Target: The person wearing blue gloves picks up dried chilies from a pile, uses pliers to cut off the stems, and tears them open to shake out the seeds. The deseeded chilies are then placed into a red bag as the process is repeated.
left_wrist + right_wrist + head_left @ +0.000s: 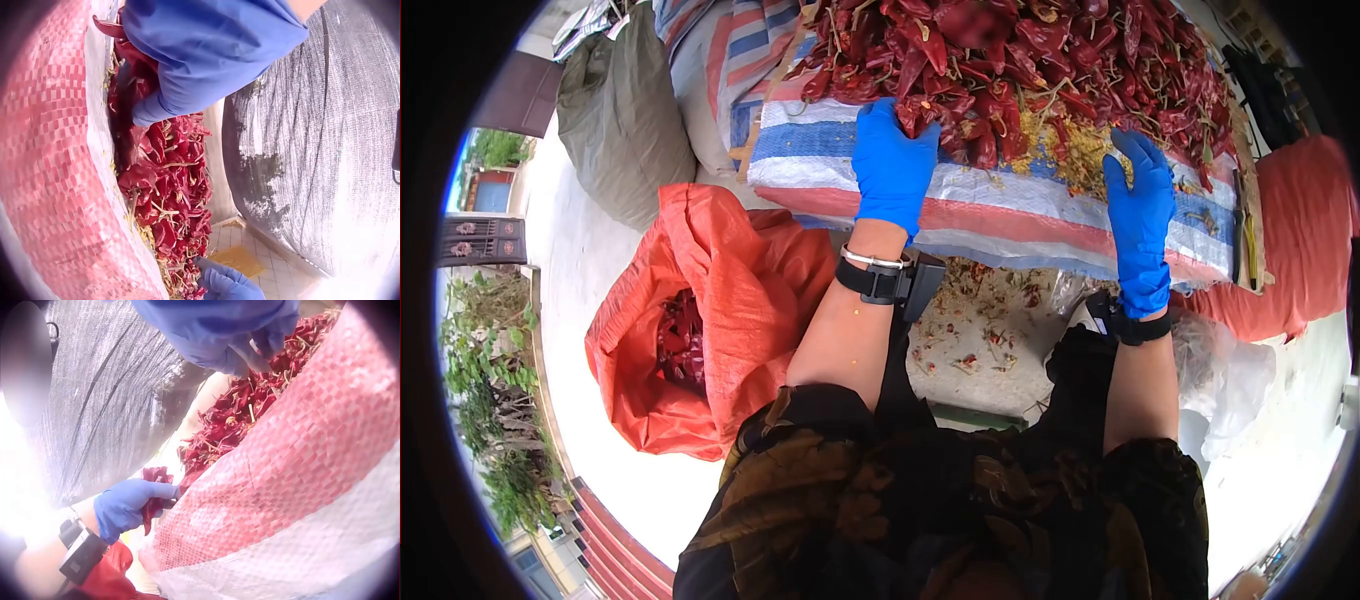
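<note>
A large heap of dried red chili peppers (pixel 1060 70) lies on a striped woven sheet (pixel 810 135). My blue-gloved left hand (pixel 895 165) is at the heap's near left edge, fingers curled round dried chilies (pixel 150 509) that stick out past the glove in the right wrist view. At the front right, my gloved right hand (pixel 1142 205) is beside yellow chili seeds (pixel 1085 165), thumb and fingers apart with nothing visible between them. Its fingertips are close over the heap in the right wrist view.
An open red-orange sack (pixel 730 310) with chilies inside stands at the left, in front of a tied grey-green sack (pixel 620 120). Another red sack (pixel 1305 240) stands at the right. Fallen chili bits (pixel 970 330) litter the floor below the sheet, near clear plastic (pixel 1225 375).
</note>
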